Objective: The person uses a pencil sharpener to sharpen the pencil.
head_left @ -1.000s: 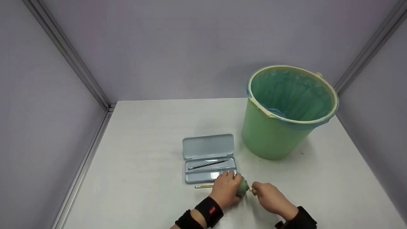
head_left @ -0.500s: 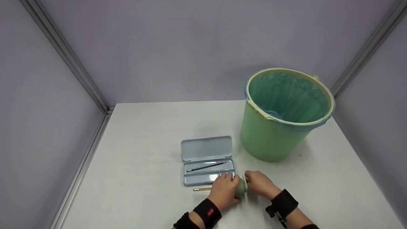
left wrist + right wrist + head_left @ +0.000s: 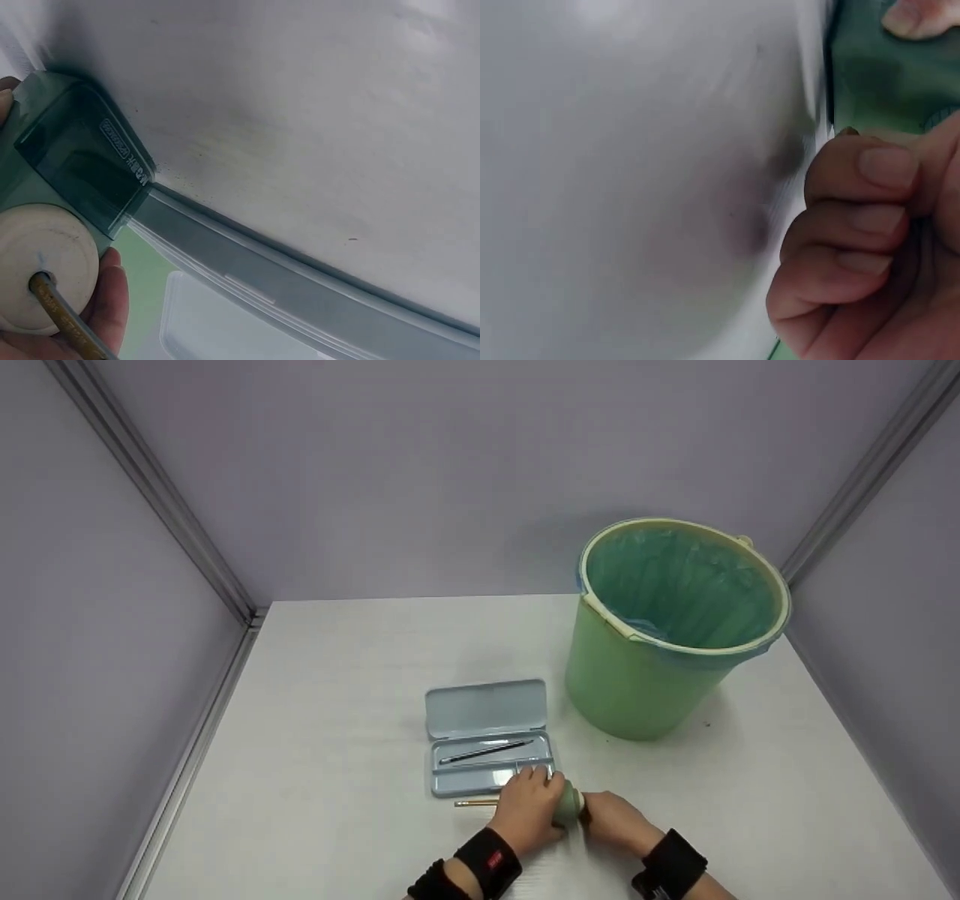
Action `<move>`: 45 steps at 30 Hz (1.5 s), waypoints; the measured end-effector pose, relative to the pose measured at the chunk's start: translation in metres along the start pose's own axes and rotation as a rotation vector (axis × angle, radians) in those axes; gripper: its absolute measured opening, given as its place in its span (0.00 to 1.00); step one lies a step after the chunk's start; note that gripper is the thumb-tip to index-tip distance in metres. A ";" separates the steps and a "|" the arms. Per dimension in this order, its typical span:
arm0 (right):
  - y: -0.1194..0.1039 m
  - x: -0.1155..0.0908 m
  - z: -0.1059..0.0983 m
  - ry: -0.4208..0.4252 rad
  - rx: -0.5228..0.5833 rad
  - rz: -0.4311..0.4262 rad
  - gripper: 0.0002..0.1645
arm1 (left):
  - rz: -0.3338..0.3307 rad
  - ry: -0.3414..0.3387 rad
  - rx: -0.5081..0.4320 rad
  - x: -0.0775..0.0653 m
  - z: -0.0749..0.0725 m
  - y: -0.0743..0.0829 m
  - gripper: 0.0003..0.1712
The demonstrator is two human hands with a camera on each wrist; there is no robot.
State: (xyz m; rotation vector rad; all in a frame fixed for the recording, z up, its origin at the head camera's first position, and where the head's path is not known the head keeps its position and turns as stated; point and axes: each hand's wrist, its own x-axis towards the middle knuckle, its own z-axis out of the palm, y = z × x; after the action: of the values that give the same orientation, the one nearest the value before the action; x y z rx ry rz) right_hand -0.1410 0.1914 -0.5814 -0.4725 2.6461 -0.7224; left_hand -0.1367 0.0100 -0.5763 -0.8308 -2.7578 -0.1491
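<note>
In the head view my left hand (image 3: 525,808) grips a green pencil sharpener (image 3: 568,804) lying on its side on the white table. The left wrist view shows its dark see-through shavings drawer (image 3: 82,154) and cream round face. A yellow-brown pencil (image 3: 64,319) is stuck into the hole in that face; its end (image 3: 474,803) pokes out left of my hand in the head view. My right hand (image 3: 616,822) holds the crank at the sharpener's other end. Its fingers (image 3: 885,169) are curled in the right wrist view, and the crank's knob is hidden by them.
Just behind my left hand lies an open grey-blue pencil case (image 3: 487,709), with a dark pencil (image 3: 486,752) in its tray. A large green bin (image 3: 637,690) with a plastic liner stands at the back right. Walls enclose the table at the back and sides.
My right hand has swung up and then back down at the sharpener's end, turning the crank. My left hand keeps its hold, with the pencil still in place.
</note>
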 end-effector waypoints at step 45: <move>-0.006 0.023 -0.030 0.069 -0.069 -0.028 0.12 | 0.021 -0.005 0.020 0.000 -0.002 0.000 0.44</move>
State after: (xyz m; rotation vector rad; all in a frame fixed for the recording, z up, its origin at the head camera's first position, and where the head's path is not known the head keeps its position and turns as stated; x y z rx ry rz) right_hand -0.1723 0.1892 -0.5599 -0.5139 2.7411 -0.6685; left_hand -0.1363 0.0092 -0.5742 -0.8559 -2.7492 -0.1148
